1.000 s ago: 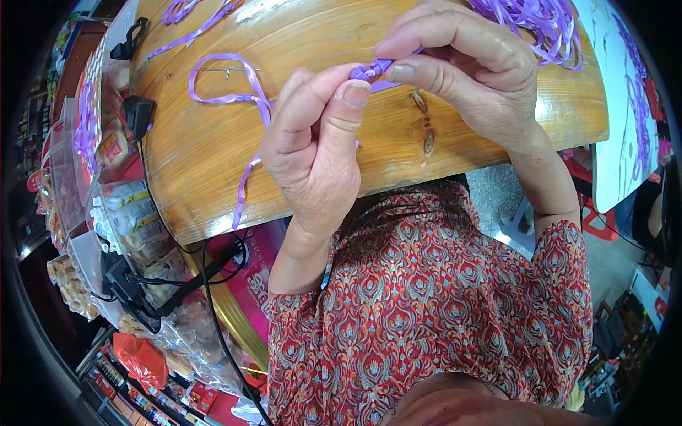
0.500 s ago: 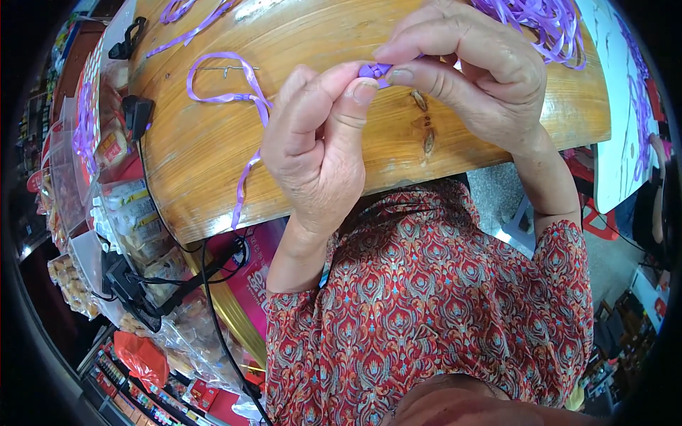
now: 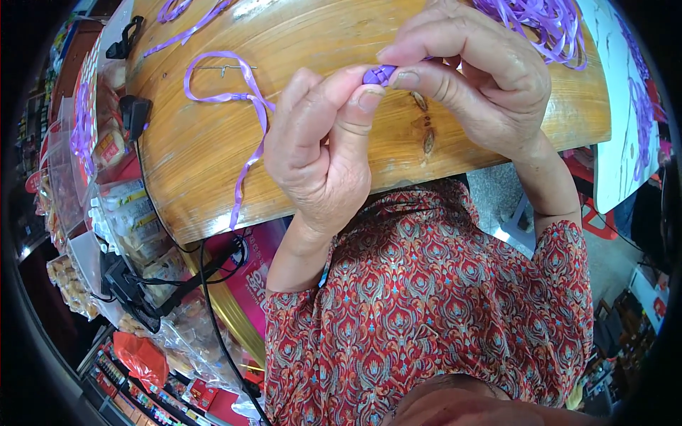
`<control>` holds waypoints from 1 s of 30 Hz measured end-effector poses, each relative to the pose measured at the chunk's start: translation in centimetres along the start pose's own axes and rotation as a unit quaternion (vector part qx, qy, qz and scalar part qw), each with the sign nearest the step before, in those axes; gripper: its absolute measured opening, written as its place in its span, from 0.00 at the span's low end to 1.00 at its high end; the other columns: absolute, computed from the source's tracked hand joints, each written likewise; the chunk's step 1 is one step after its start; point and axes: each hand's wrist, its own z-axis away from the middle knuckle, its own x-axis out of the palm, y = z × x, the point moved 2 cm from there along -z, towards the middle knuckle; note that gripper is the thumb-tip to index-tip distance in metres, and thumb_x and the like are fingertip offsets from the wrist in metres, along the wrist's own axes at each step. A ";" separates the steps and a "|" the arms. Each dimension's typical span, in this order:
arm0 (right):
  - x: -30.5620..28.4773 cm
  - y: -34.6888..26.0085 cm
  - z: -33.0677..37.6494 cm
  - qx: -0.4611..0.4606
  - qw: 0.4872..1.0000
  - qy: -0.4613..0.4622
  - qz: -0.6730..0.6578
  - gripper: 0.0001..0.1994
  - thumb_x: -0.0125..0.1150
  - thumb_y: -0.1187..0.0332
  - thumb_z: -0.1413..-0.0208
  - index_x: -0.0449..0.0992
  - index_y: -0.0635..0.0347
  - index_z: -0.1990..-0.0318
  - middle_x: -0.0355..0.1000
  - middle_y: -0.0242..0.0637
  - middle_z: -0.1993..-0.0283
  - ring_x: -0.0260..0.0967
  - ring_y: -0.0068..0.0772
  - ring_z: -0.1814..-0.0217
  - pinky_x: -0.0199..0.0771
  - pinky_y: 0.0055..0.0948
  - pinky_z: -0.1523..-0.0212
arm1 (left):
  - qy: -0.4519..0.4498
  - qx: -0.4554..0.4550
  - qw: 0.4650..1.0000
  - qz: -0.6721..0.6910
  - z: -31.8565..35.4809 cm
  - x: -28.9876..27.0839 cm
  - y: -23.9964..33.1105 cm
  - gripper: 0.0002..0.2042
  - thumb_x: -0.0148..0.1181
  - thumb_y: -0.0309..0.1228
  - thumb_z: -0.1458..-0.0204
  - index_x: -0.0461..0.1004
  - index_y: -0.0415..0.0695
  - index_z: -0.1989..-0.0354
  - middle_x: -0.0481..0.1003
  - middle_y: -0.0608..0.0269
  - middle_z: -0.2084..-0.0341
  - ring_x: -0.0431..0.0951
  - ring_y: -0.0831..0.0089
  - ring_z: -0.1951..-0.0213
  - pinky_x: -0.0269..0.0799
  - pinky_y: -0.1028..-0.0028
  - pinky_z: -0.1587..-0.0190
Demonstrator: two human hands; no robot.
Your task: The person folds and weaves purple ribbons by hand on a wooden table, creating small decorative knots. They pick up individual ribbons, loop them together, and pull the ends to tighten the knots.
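Above the wooden table, a small woven purple ribbon knot point(image 3: 379, 75) sits between my two hands. My left hand point(image 3: 323, 138) pinches its left side between thumb and index finger. At its right side, my right hand point(image 3: 472, 74) is closed in a pinch too, with the thumb tip against the knot and the index finger just above. A loose length of shiny purple ribbon point(image 3: 250, 167) runs out past my left hand, loops on the tabletop and hangs over the near edge. Beside the loop lies a thin metal hook tool point(image 3: 224, 69).
The wooden table point(image 3: 192, 163) has a curved edge. More purple ribbon point(image 3: 543, 28) is heaped at the far right, and strands point(image 3: 188, 32) lie far left. Black clips point(image 3: 135, 113) and a cable line the left edge, near packaged goods point(image 3: 135, 213). A white marbled table point(image 3: 618, 142) stands right.
Both hands have shifted slightly right. The knot has turned, so more of its woven face shows between the fingertips. My right fingers have eased a little apart.
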 end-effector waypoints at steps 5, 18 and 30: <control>-0.8 -1.3 -0.7 0.100 0.994 -0.046 -0.001 0.08 0.63 0.79 0.55 0.76 0.66 0.65 0.74 0.40 0.69 0.72 0.32 0.68 0.69 0.23 0.69 | 0.004 0.040 0.999 -0.029 -0.1 -0.1 0.3 0.08 0.63 0.20 0.56 0.76 0.37 0.65 0.60 0.70 0.85 0.56 0.81 0.82 0.49 0.80 0.81; 0.6 5.1 -0.2 -0.176 0.931 0.022 -0.320 0.11 0.56 0.79 0.47 0.72 0.67 0.55 0.74 0.39 0.61 0.71 0.24 0.57 0.71 0.22 0.55 | 0.010 -0.161 0.950 0.268 -1.0 0.9 0.1 0.09 0.51 0.28 0.43 0.73 0.35 0.60 0.72 0.65 0.71 0.69 0.82 0.67 0.63 0.84 0.63; 0.7 0.3 0.0 0.322 0.881 0.077 -0.338 0.13 0.58 0.77 0.48 0.68 0.67 0.54 0.73 0.38 0.64 0.71 0.24 0.62 0.72 0.21 0.59 | -0.008 -0.185 0.952 0.245 -1.5 1.4 0.0 0.13 0.56 0.23 0.48 0.71 0.36 0.54 0.72 0.69 0.74 0.70 0.84 0.74 0.65 0.86 0.70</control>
